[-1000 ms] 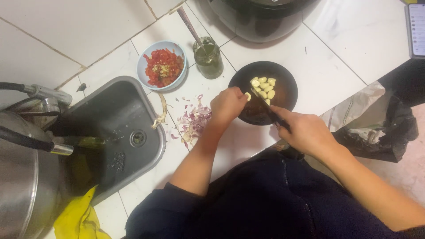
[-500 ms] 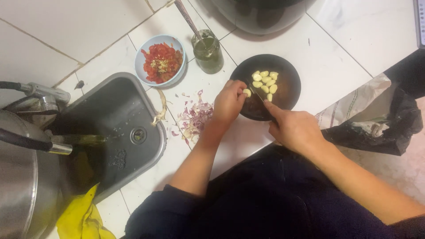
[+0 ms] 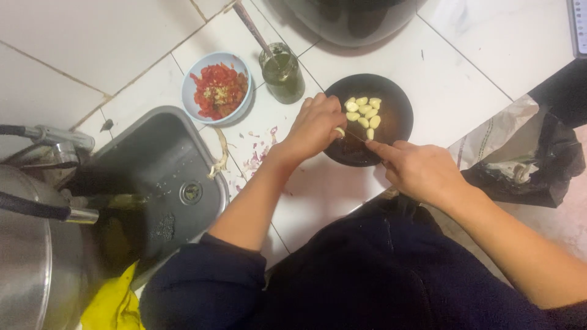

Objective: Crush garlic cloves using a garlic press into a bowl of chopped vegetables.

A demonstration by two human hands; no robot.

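Note:
My left hand (image 3: 317, 126) pinches a pale garlic clove (image 3: 339, 132) at the left rim of a black plate (image 3: 396, 125). My right hand (image 3: 417, 169) grips a small knife (image 3: 361, 139) whose thin blade reaches the clove. Several peeled garlic cloves (image 3: 363, 111) lie in a cluster on the plate. Both hands meet over the plate's near-left part. The knife handle is hidden inside my fingers.
A light blue bowl of chopped red chilli (image 3: 217, 91) and a glass jar with a spoon (image 3: 281, 72) stand behind the plate. Purple onion skins (image 3: 257, 156) litter the white tiles. A steel sink (image 3: 153, 189) and tap lie left, a black bag (image 3: 526, 165) right, a dark pot (image 3: 354, 18) behind.
My right hand has shifted slightly left and closer to the clove, and the knife tip now touches it. The left hand keeps the clove at the plate's rim.

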